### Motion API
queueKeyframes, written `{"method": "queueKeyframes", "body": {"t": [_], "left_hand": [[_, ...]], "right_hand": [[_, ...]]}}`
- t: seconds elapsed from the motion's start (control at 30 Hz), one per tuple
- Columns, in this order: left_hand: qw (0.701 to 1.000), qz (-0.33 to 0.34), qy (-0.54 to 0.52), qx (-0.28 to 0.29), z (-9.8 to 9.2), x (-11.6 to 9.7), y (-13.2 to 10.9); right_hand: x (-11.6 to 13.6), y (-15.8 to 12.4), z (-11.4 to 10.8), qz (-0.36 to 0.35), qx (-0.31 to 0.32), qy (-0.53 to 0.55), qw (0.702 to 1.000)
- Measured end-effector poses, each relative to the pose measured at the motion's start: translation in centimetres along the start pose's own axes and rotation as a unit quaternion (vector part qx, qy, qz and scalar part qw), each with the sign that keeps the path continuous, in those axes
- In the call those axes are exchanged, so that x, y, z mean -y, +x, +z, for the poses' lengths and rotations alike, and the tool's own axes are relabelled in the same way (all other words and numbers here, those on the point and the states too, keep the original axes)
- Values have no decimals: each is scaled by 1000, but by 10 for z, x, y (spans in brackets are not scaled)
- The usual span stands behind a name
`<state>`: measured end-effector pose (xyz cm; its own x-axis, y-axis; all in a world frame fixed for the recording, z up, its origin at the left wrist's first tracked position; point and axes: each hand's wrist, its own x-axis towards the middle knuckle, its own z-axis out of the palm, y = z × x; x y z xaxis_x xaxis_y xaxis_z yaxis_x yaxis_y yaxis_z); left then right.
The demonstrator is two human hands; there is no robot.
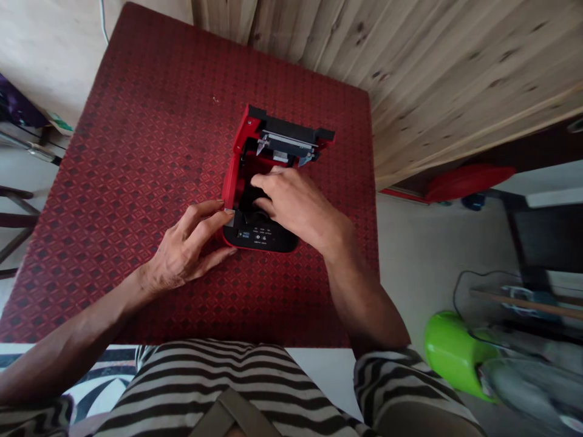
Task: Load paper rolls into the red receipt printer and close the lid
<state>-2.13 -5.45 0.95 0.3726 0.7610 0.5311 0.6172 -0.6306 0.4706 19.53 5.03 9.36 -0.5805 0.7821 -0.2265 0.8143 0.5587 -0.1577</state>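
A red and black device [262,238] stands on the red patterned table with its lid [289,135] raised at the far side. My left hand [186,246] grips the device's near left corner, fingers on its top edge and thumb low by the front. Over the open compartment is my right hand [296,203], its fingers reaching down inside. The fingertips are partly hidden in the dark interior, and I cannot make out what they hold, if anything.
The table [150,121] meets a wooden plank wall [410,73] at its far right side. A green bin [455,352] is on the floor to the right, and dark chair rungs [18,221] show at the left.
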Motion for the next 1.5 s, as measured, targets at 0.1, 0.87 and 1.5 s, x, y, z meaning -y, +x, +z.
{"method": "queueKeyframes", "body": {"t": [0.1, 0.87, 1.5], "left_hand": [[1000, 3, 2, -1, 0, 1, 0], [998, -21, -62, -19, -37, 32, 123], [991, 110, 38, 70, -15, 19, 55]], "right_hand": [[-3, 1, 3, -3, -2, 17, 1000], [14, -75, 44, -118, -407, 38, 905], [29, -86, 54, -109, -431, -21, 896]]}}
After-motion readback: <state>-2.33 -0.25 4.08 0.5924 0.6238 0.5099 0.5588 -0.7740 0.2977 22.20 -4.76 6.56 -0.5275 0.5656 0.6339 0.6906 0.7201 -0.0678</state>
